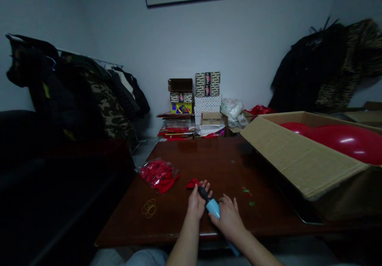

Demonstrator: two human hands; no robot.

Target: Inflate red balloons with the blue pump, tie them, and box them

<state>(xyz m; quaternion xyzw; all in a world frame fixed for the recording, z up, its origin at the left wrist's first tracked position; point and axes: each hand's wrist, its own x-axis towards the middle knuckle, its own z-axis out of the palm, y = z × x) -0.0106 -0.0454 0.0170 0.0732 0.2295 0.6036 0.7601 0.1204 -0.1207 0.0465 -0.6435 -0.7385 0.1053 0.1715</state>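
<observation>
A light blue hand balloon pump (213,208) with a black nozzle end slants over the table's front edge, its lower end hanging below. My right hand (229,217) is closed around the blue barrel, thumb on its left side. My left hand (197,205) is at the black end, holding a limp red balloon (192,183) by the nozzle; whether the balloon's neck is over the tip is hidden. To the left lies a clear plastic bag of red balloons (158,174), with some red spilling from its mouth. Yellow rubber bands (149,208) lie nearer me.
A large open cardboard box (304,158) with inflated red balloons (343,138) overhangs the table's right side. Small green scraps (247,191) lie on the brown table (191,154). Stacked boxes (207,94) stand against the far wall; coats (101,94) hang at the left.
</observation>
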